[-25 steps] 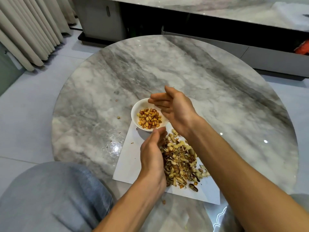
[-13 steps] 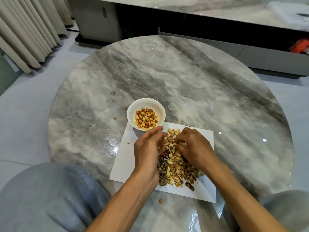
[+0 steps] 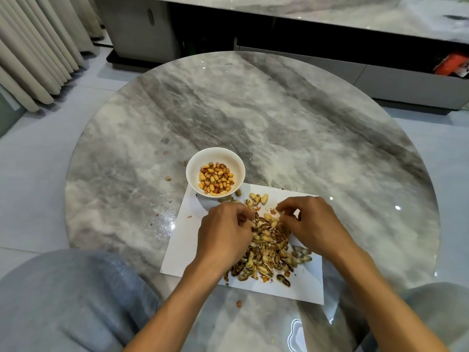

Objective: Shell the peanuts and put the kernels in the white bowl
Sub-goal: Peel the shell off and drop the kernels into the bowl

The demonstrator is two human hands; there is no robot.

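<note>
I see a small round white ceramic bowl (image 3: 215, 158) standing on the far left corner of a white rectangular sheet of paper (image 3: 185, 237), which lies on the near half of a round grey-veined marble table (image 3: 279, 128). Inside the bowl sits a shallow layer of yellow and reddish shelled peanut kernels (image 3: 215, 181), covering the bottom and leaving the upper wall bare.

On the paper, right of the bowl and nearer to me, lies a heap of brown and tan peanut shells and unshelled peanuts (image 3: 266, 252). A few pale peanuts (image 3: 258, 198) lie apart at the far edge of the heap, just beside the bowl.

My left hand (image 3: 224, 233) rests over the left side of the heap, fingers curled with the tips drawn in against the shells; I cannot tell whether they pinch one piece. My right hand (image 3: 311, 224) is over the right side of the heap, fingers bent and tips down among the shells; I cannot tell whether it grips anything either. The two hands are near each other with the heap between them.

Small loose shell crumbs (image 3: 168, 178) lie on the bare marble left of the bowl, and one orange scrap (image 3: 238, 304) lies near the paper's near edge. Beyond the table stands a low dark cabinet with a marble top (image 3: 330, 19); pleated beige curtains (image 3: 38, 47) hang at the far left.
</note>
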